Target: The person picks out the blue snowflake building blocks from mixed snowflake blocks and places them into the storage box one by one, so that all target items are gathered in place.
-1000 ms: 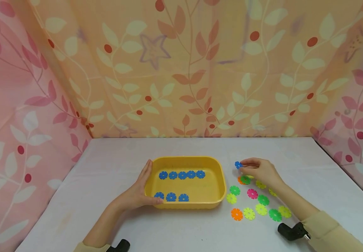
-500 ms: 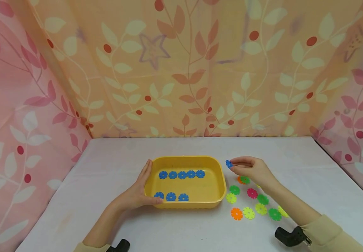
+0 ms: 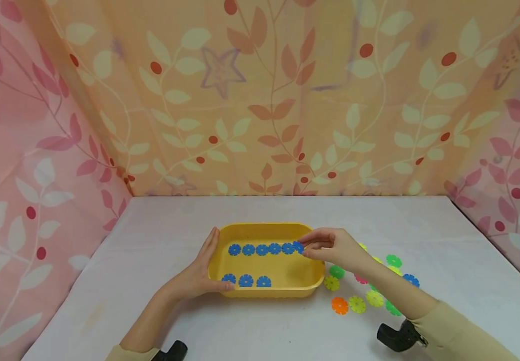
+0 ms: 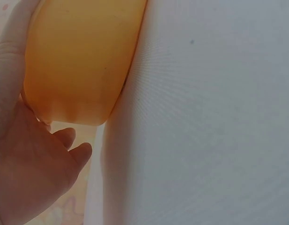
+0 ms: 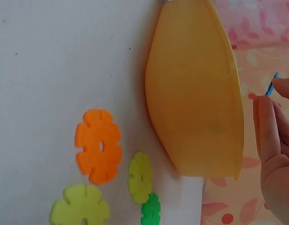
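Observation:
A yellow plastic tray (image 3: 264,293) stands on the white table. Inside it, blue flower-shaped discs form two rows: a back row (image 3: 262,249) and a shorter front row (image 3: 245,281). My left hand (image 3: 194,278) grips the tray's left end, its thumb over the front rim; in the left wrist view the hand (image 4: 36,164) lies around the tray's outer wall (image 4: 83,61). Between thumb and fingers, my right hand (image 3: 338,248) pinches a blue flower disc (image 3: 298,246) at the right end of the back row. In the right wrist view this disc (image 5: 271,85) shows edge-on.
Right of the tray lie loose flower discs, including an orange one (image 3: 339,305), yellow ones (image 3: 356,304), green ones (image 3: 337,272) and a blue one (image 3: 411,280). The right forearm covers some of them. A patterned curtain (image 3: 264,100) hangs behind the table.
My right hand has carried the blue flower disc leftward from the loose pieces to over the tray, beside the back row. The left hand and tray have stayed in place.

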`<control>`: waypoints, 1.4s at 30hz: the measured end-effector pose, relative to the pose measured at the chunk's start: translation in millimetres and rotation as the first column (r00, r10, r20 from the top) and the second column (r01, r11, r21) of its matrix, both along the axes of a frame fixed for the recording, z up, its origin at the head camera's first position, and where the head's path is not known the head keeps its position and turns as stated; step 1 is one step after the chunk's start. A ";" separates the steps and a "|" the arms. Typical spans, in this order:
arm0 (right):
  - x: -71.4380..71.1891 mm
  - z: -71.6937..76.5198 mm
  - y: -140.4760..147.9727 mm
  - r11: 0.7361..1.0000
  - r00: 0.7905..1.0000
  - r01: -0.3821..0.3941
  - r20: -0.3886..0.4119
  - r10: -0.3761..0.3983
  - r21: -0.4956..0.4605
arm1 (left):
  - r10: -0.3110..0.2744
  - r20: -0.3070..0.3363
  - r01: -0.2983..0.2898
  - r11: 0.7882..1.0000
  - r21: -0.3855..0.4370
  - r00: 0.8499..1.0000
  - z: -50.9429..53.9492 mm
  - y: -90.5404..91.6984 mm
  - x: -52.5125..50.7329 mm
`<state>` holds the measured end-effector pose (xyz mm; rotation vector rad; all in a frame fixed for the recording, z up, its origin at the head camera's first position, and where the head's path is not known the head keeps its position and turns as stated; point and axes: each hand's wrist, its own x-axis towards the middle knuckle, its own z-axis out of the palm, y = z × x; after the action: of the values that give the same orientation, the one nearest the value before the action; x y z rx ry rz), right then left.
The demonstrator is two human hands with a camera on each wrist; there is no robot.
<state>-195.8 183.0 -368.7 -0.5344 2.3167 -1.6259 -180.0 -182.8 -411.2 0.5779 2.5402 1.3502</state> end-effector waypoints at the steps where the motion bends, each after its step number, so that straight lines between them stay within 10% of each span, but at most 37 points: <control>1: -0.9 -0.2 -3.4 1.000 1.000 -0.019 0.007 0.019 0.002 | -0.001 0.002 0.001 1.000 0.001 1.000 0.3 0.1 0.2; 20: -9.0 -8.0 -42.5 0.900 0.918 -0.351 -0.095 0.385 0.259 | 0.009 0.009 -0.009 1.000 -0.016 1.000 1.1 1.4 -0.5; 26: -9.9 -10.5 -46.2 0.849 0.886 -0.361 -0.142 0.442 0.386 | 0.009 0.018 -0.009 1.000 -0.003 1.000 1.2 1.1 0.0; 42: -6.1 -13.1 -56.3 0.793 0.881 -0.295 -0.170 0.442 0.533 | 0.005 0.009 -0.005 1.000 0.003 1.000 0.3 0.8 -0.2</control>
<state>-201.9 126.7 -381.9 -1.0738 2.4839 -0.7659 -180.2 -182.0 -410.9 0.5655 2.5351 1.3549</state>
